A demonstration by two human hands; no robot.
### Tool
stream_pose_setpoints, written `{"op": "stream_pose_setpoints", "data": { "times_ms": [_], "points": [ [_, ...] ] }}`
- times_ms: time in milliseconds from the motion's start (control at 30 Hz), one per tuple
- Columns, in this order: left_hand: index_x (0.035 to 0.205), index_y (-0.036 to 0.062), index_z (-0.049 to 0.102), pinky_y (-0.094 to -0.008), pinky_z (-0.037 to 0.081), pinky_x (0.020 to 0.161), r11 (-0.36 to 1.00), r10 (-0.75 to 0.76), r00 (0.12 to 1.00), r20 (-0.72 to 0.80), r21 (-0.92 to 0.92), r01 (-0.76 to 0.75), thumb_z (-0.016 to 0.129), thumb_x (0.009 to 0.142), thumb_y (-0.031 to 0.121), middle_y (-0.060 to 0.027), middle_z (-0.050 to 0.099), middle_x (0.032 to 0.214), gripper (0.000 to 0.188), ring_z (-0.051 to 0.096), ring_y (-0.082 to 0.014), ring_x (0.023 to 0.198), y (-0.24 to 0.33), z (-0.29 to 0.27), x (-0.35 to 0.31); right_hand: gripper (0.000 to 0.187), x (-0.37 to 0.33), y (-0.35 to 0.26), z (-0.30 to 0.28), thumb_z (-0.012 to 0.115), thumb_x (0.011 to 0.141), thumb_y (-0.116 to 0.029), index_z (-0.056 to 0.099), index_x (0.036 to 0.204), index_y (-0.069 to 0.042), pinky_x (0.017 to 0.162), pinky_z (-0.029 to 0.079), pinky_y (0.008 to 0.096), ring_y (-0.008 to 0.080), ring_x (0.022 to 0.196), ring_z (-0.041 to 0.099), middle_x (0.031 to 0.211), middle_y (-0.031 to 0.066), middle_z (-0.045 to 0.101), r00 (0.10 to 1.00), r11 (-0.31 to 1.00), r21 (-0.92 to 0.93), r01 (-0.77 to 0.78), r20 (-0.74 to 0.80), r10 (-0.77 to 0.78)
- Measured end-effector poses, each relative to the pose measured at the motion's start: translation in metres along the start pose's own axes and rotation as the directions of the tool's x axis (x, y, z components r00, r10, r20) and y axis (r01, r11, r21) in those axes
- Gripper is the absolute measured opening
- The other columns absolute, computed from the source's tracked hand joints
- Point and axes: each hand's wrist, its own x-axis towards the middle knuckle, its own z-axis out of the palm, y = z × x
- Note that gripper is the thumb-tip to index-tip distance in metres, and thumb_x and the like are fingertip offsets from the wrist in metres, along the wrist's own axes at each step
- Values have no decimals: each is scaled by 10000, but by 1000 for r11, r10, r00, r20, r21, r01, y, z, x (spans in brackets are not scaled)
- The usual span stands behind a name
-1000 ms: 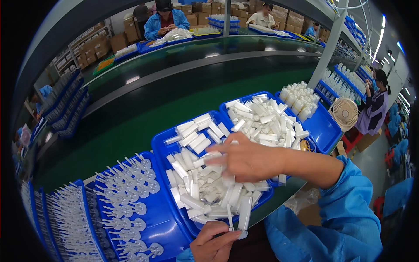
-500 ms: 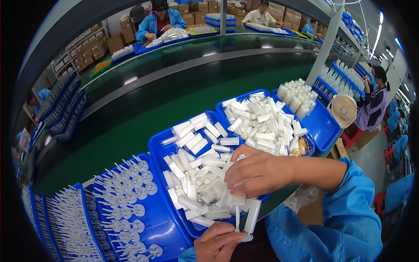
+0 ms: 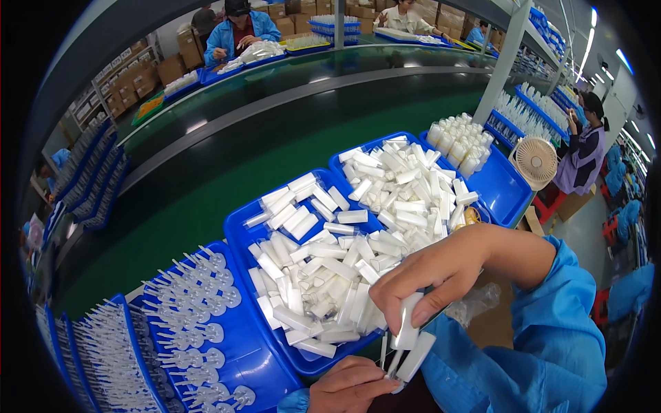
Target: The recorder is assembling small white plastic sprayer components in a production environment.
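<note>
Near the front edge, my left hand is closed on a small part with thin upright stems. One white sleeve stands on this part, tilted to the right. Just above it, my right hand pinches a second white sleeve between thumb and fingers. That sleeve's lower end is at the top of a stem; how far over it goes, I cannot tell. Behind my hands is a blue tray heaped with loose white sleeves.
A second blue tray of white sleeves adjoins it, then a blue tray with capped white pieces and a fan. At left, trays hold clear stemmed parts. A green conveyor runs behind; co-workers sit beyond and at right.
My right hand has come from over the heap toward me and down with a white sleeve, which is now at the stemmed part. My left hand stays near the front edge. The view has shifted slightly.
</note>
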Motion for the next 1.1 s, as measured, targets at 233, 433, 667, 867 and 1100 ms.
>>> {"op": "stream_pose_setpoints", "data": {
  "times_ms": [233,433,667,867,1100],
  "points": [
    [798,25,679,-338,462,645,999,-13,1000,-4,33,13,600,653,-47,-103,591,763,180,569,-264,696,3,1,2,198,-4,-7,12,515,898,-152,505,1039,-13,729,393,347,250,884,521,931,119,517,998,989,-136,-55,-26,52],
    [795,29,681,-339,466,643,1000,-22,999,40,11,22,598,662,-24,-104,605,773,165,584,-260,703,6,-3,2,193,-6,-5,15,516,898,-151,509,1036,-16,763,368,361,258,893,503,935,119,504,997,983,-172,-69,-54,61],
    [799,34,678,-337,460,637,998,-55,998,15,22,55,605,704,-4,-116,606,787,126,578,-266,694,5,1,-3,200,-3,-1,21,523,892,-132,501,1064,-32,812,295,356,247,918,491,951,105,496,991,968,-212,-133,-20,132],
    [840,47,621,-329,454,666,989,-83,979,-186,101,103,700,677,22,-112,587,849,182,575,-268,756,6,4,-12,197,5,-3,34,514,893,-126,495,1067,-36,810,292,353,252,941,490,961,106,493,998,994,-94,-58,12,59],
    [856,22,605,-320,451,698,972,-176,938,-298,100,214,709,675,6,-117,582,864,209,566,-236,793,9,1,-19,192,17,9,57,516,889,-121,499,1064,-44,818,289,364,271,941,470,977,115,486,991,997,-61,47,-126,-55]
  ]
}}
